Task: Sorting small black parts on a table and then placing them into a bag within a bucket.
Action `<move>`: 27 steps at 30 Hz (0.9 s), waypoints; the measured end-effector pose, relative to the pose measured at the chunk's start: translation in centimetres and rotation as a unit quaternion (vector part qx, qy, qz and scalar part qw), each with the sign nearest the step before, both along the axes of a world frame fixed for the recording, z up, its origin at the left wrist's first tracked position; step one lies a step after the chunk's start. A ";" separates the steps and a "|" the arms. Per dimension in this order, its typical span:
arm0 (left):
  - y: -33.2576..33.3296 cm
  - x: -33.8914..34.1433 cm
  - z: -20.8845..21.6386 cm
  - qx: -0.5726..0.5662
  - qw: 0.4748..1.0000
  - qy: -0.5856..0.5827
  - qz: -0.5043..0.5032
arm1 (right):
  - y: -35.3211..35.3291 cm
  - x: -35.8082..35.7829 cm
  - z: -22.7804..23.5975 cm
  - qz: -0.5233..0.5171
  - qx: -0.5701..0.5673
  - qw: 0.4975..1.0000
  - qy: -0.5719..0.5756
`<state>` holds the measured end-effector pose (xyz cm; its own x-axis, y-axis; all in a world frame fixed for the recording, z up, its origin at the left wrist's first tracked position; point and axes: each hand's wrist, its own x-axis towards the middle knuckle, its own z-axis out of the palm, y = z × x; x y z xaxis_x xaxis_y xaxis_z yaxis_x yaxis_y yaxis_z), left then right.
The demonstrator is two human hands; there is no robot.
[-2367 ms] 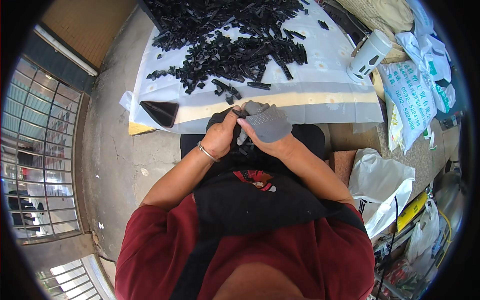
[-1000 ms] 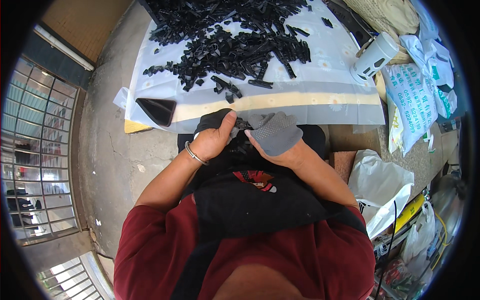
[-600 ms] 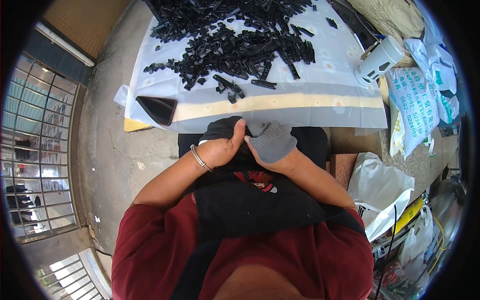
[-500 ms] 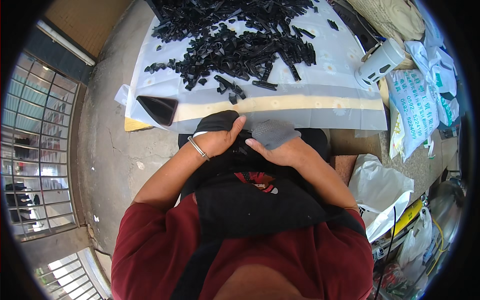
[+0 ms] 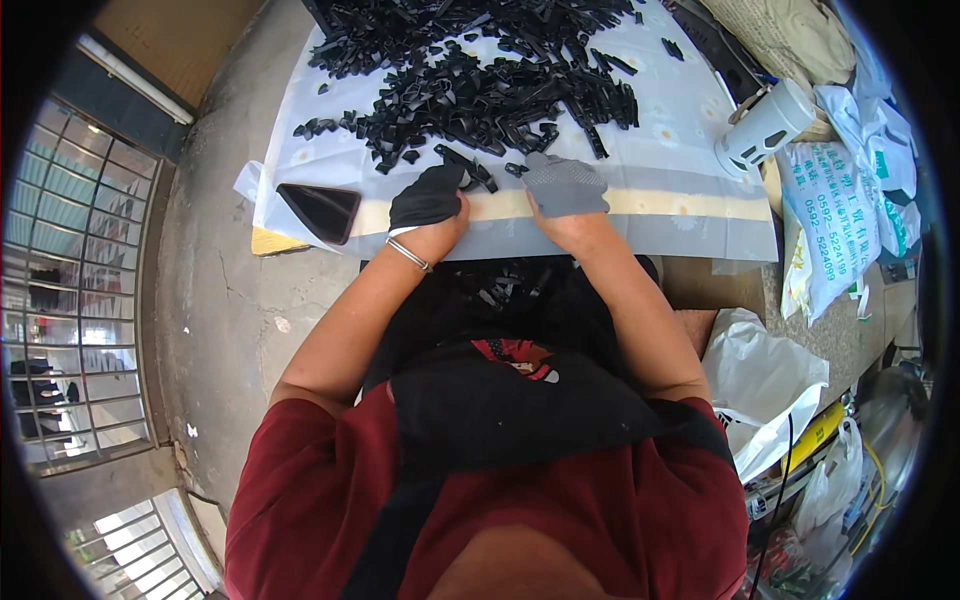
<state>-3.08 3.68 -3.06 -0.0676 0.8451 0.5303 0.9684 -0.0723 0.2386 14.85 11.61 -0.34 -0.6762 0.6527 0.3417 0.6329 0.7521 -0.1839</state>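
My left hand (image 5: 428, 202), in a black fingerless-looking glove with a metal bangle at the wrist, rests at the near edge of the table. Its curled fingers touch a small cluster of black plastic pieces (image 5: 480, 176); what they close on is hidden. Opposite it, my right hand (image 5: 566, 188), in a grey dotted glove, is closed over a black plastic piece (image 5: 516, 170) whose end sticks out at the fingertips. More loose black pieces (image 5: 508, 288) lie in my lap on dark cloth, below the table edge.
A large heap of black plastic pieces (image 5: 460, 100) covers the far table. A phone (image 5: 328, 212) lies at the left corner, a white tumbler (image 5: 765, 128) at the right. Printed white bags (image 5: 828, 220) and a white plastic bag (image 5: 765, 365) crowd the right side. A barred window (image 5: 85, 290) is at left.
Both hands have moved from my lap forward onto the table and farther apart, reaching the loose pieces near its edge. The pieces in my lap are now uncovered.
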 end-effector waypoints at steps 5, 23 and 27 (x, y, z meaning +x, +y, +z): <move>-0.2 -1.0 1.2 -0.050 0.998 -0.038 0.028 | -2.8 0.4 0.7 0.035 -0.066 0.993 0.095; -5.9 1.0 5.5 -0.294 0.815 -0.476 -0.152 | -6.7 -0.1 3.5 0.158 -0.105 0.978 0.091; -6.3 2.2 5.2 -0.186 0.847 -0.483 -0.123 | -7.2 -0.8 3.3 0.137 -0.145 0.966 0.164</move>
<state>-0.83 -2.66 2.11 -0.1158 0.9930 0.0215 0.2747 0.0112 0.9615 14.05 4.45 2.97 -0.7240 0.5648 0.3961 0.2894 0.7699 -0.5688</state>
